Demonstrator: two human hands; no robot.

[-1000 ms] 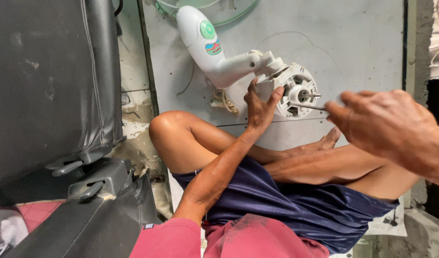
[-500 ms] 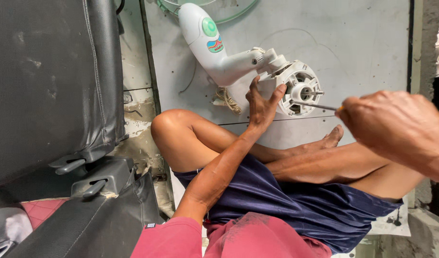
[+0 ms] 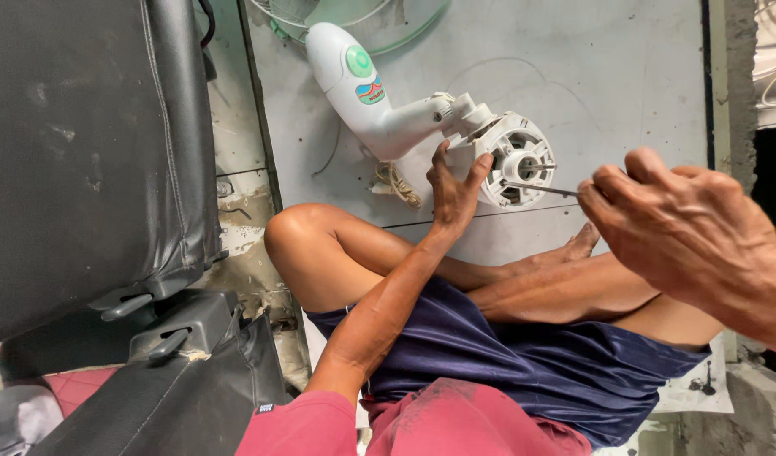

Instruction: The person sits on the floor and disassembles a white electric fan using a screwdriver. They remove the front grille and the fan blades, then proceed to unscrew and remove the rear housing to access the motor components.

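1. Far left: a black padded vinyl car seat (image 3: 92,152) filled the left third of the view, w/ its grey plastic recline levers (image 3: 164,317) at the hinge below.
2. Just right of the seat: a bare, cracked concrete floor strip (image 3: 236,169) ran top to bottom.
3. Next right: a flat grey sheet-metal work surface (image 3: 624,67) lay on the floor. The person sat cross-legged at its lower edge, in dark blue shorts (image 3: 506,355) and a red shirt (image 3: 422,422).
4. Top, approx. centre: a pale green wire fan guard (image 3: 354,13) lay at the upper edge, only partly in frame.
5. Below the guard: a white plastic fan body w/ a round green button (image 3: 363,93) lay on its side on the sheet, neck pointing right.
6. A coiled tan power cord (image 3: 396,181) lay just beside the body's underside.
7. Left hand (image 3: 451,190): fingers spread wide, tips pressed against the rim of the motor; it braced the part, not wrapped around it.
8. Centre-right: a round white slotted fan motor housing (image 3: 515,156) sat at the end of the fan neck, face toward the camera, shaft in the middle.
9. A thin metal screwdriver shank (image 3: 540,187) ran from the motor face to the right hand; tip touched the housing near the shaft.
10. Right hand (image 3: 675,228): closed in a tight fist on the tool handle; the handle itself was hidden inside the grip.
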